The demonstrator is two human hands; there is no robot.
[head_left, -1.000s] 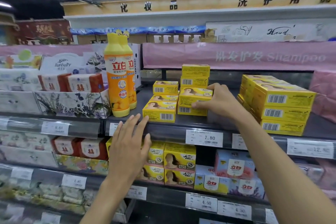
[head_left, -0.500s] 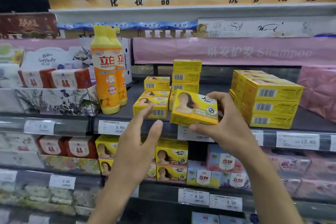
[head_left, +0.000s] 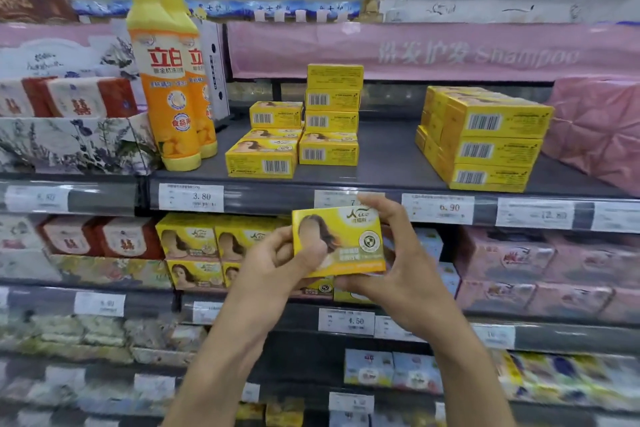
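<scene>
**Both hands on the yellow box, out in front of the shelf edge**

Left hand point(head_left: 277, 263) first: its thumb lies across the lower left of the printed face and its fingers curl round behind that end, a firm grasp. The right hand point(head_left: 398, 274) has the other end, fingers hooked over the top right corner and thumb tucked beneath the bottom edge. Between them sits the yellow soap box point(head_left: 337, 241), face towards the camera and tipped slightly, held in the air in front of the price rail point(head_left: 485, 215) and touching no shelf.

This looks like a check-and-place moment. The boxes on the lower shelf point(head_left: 194, 243) stand face-out with the same long-haired portrait, so that row seems the likely home. To do it well, keep the grip at the two ends as it is, since cardboard like this dents if squeezed across the middle. Level the box before it travels, and let the left thumb slide off the print once the base has something under it.

Further out, the upper shelf point(head_left: 388, 156) carries a centre stack of yellow boxes point(head_left: 332, 114) turned barcode-out — the tallest pile, and the one a stray elbow could tip. A second stack point(head_left: 485, 139) sits well apart to the right. The orange dish-soap bottles point(head_left: 169, 80) stand at the left, clear of the route down.
</scene>
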